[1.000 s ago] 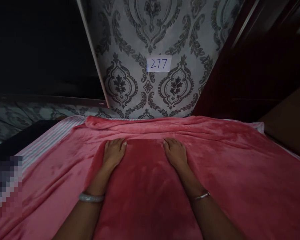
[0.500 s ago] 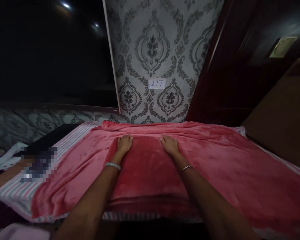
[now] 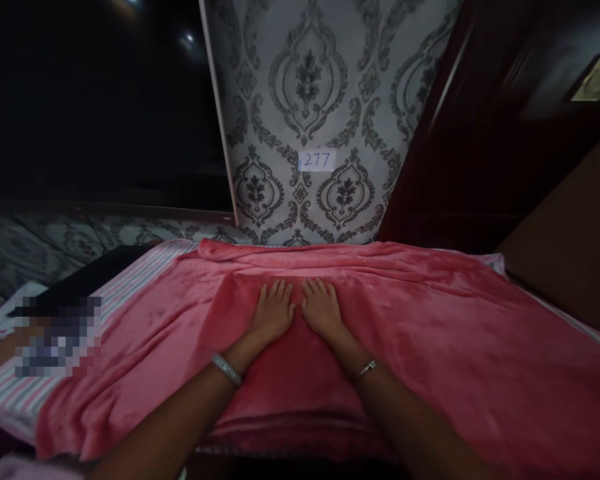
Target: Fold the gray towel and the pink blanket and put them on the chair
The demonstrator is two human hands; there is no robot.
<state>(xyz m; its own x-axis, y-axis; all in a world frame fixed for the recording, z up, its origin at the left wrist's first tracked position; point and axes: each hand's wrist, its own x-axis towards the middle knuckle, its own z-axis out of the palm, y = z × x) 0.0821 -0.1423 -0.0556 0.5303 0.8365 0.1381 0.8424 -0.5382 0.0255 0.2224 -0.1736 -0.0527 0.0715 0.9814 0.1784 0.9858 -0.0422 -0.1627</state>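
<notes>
A pink fleece blanket [image 3: 430, 333] is spread over a bed with a striped sheet [image 3: 125, 280]. My left hand [image 3: 273, 312] and my right hand [image 3: 321, 309] lie flat side by side on the middle of the blanket, fingers stretched out toward the wall, thumbs almost touching. They rest on a darker folded panel of the blanket. Each wrist wears a bangle.
A patterned grey wall with a paper label reading 277 [image 3: 317, 160] stands behind the bed. Dark wooden furniture [image 3: 505, 147] is at the right, a dark window [image 3: 90, 100] at the left. A blurred patch [image 3: 57, 337] sits at the bed's left edge.
Both hands slid inward across the blanket from about shoulder width apart until they lie next to each other. The view pulled back and rose slightly.
</notes>
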